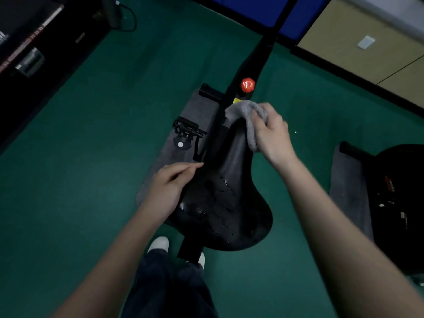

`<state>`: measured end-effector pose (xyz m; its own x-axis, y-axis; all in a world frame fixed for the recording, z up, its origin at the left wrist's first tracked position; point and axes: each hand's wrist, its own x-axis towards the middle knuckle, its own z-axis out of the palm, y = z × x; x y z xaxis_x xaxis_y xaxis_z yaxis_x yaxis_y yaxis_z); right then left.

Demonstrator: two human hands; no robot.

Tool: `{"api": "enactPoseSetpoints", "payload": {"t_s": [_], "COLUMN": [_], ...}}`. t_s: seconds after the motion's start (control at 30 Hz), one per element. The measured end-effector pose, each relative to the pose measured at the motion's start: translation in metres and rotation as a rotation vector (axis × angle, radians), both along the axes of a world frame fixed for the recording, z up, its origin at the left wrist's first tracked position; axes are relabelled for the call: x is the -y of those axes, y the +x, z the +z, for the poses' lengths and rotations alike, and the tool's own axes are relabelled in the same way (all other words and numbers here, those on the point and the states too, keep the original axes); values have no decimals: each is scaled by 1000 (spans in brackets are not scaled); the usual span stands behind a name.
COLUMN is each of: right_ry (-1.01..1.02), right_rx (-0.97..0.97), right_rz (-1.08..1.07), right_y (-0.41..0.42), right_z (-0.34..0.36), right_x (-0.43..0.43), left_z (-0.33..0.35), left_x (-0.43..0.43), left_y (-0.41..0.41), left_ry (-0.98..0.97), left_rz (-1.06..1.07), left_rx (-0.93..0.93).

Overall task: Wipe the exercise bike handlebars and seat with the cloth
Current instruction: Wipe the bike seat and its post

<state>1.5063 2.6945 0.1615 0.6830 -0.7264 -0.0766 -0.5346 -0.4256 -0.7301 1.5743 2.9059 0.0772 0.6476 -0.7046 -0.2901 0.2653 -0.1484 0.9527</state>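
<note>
**Operator:** Fingers [183, 167] of the left hand [168, 188] lay extended and loosely spread, flat against the left edge of the seat [226, 198], gripping nothing. What was recorded nearest the camera?

**Inspector:** Dark trousers [169, 288] and two white shoes [158, 244] stood on the green floor [75, 180], directly below the seat's wide rear end. The wide end carried glossy wet droplets.

**Operator:** And the right hand [270, 131]?

**Inspector:** It was closed around the grey cloth [249, 121], bunched and pressed onto the narrow nose of the seat. The cloth hung over the nose's right side and hid its tip.

**Operator:** Surrounding items?

**Inspector:** A grey mat [172, 148] lay under the bike. A black pedal [184, 130] sat left of the frame, just beyond the left hand. A red knob [247, 84] was mounted on the black frame post [259, 56], just past the cloth. The handlebars were not identifiable. A second black machine [399, 203] stood at right on another mat. Farther off were a blue panel [252, 10] and beige cabinet doors [358, 42].
</note>
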Motion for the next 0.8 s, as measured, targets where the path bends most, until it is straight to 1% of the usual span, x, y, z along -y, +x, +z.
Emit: {"api": "enactPoseSetpoints", "payload": {"t_s": [0.07, 0.13, 0.2, 0.3, 0.37, 0.43, 0.6, 0.7, 0.73, 0.8], "right_ry": [123, 181, 164, 120, 148, 186, 185, 173, 241, 490], "right_rx": [79, 63, 15, -53, -149, -163, 78, 168, 194, 297], "right_rz": [-164, -223, -169, -29, 26, 25, -67, -175, -234, -380], "right_y": [-18, -38, -60, -85, -93, -103, -139, -153, -155, -153], "right_z": [-11, -21, -26, -24, -22, -22, -25, -35, -40, -47], "right_x": [-14, -30, -45, -49, -43, -42, -78, -93, -93, -89], "left_z": [3, 6, 10, 15, 19, 24, 35, 37, 36, 35], "left_x": [0, 0, 0, 1, 1, 2, 3, 5, 5, 5], "left_y": [0, 0, -1, -4, -6, -7, -10, -11, -11, -11], "left_ry": [-5, 7, 6, -1, 9, 18, 35, 42, 42, 39], "left_rz": [20, 29, 39, 53, 50, 53, 61, 69, 71, 74], "left_rx": [-30, -39, -46, -85, -93, -87, -87, -97, -100, -104]}}
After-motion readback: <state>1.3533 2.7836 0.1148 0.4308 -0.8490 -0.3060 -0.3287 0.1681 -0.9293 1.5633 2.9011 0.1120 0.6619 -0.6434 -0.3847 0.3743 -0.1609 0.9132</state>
